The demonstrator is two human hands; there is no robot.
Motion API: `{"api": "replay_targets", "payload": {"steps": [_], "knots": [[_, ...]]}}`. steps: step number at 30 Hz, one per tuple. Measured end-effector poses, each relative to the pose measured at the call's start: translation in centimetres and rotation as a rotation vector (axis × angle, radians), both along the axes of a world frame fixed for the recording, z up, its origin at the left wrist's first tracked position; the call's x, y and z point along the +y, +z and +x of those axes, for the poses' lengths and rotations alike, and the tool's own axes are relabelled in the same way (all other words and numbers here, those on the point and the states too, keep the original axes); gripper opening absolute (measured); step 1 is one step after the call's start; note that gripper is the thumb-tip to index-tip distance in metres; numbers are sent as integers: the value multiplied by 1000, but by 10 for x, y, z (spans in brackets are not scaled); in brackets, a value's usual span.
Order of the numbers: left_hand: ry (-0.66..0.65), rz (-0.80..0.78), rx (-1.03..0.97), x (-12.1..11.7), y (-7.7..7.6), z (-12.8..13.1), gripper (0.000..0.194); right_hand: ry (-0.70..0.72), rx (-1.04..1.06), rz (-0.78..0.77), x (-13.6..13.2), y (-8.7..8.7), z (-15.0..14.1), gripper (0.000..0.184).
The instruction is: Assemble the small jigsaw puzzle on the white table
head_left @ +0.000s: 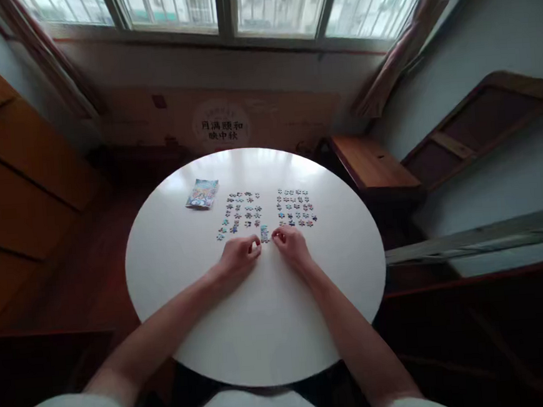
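A small joined block of jigsaw puzzle pieces (pixel 264 233) lies on the white round table between my two hands. My left hand (pixel 241 254) rests just left of it, thumb and fingers curled together; whatever it pinches, if anything, is too small to make out. On the right side, my right hand (pixel 292 242) is also closed in a pinch close to the block's edge, and its fingertips hide any piece. Loose jigsaw pieces (pixel 248 215) are spread in rows beyond my left hand. More loose pieces (pixel 292 199) form a second group of rows beyond my right hand.
A colourful picture packet (pixel 202 193) lies at the table's far left. The round white table (pixel 262 329) has its curved edge near my body. A wooden desk (pixel 371 161) stands behind right, an orange cabinet (pixel 18 154) at left, and windows (pixel 279 5) ahead.
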State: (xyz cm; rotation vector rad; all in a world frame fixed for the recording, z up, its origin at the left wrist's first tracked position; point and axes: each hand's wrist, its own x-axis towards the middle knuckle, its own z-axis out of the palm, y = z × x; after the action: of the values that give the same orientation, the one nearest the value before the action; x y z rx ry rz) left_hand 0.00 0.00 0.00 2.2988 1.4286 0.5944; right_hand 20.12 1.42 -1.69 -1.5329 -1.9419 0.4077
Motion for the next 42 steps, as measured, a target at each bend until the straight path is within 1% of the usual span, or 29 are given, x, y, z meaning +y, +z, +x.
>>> {"api": "replay_targets", "payload": {"steps": [4, 14, 24, 35, 42], "knots": [[-2, -8, 11, 1, 2, 2, 19, -2, -7, 0, 0, 0, 0, 14], [1, 23, 20, 0, 4, 2, 18, -22, -14, -3, -4, 9, -3, 14], [5, 21, 22, 0, 3, 3, 18, -31, -7, -13, -4, 8, -3, 15], [5, 35, 21, 1, -2, 3, 17, -30, -3, -8, -4, 8, -3, 15], [6, 25, 22, 1, -1, 3, 18, -31, -10, -18, -4, 8, -3, 16]]}}
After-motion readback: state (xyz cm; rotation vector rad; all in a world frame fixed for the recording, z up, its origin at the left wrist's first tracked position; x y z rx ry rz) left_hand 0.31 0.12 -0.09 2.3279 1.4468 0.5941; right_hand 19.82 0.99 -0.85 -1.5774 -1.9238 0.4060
